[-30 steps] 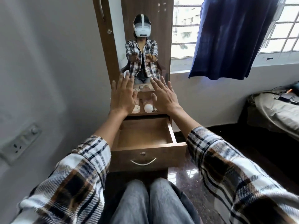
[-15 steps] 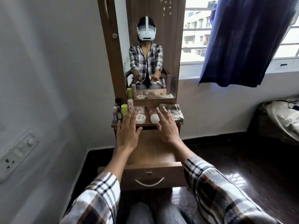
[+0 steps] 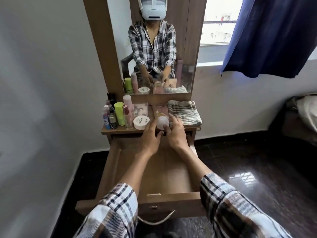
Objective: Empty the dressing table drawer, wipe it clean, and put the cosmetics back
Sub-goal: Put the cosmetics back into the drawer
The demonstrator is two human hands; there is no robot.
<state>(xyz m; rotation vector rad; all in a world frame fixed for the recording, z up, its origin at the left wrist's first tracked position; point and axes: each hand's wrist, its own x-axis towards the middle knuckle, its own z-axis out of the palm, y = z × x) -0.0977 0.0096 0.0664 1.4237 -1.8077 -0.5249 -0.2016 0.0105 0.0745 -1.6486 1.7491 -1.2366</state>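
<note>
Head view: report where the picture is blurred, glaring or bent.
Head view: the sleeves at the bottom are motion-smeared; the window is blown out white; the glossy floor mirrors its grille; wide-angle bending tilts the dressing table and drawer edges.

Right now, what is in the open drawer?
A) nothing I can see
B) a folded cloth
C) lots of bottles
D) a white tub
A: the drawer shows only bare wood where it is visible, while the bottles, the white tub and the folded cloth all sit on the tabletop above.
</note>
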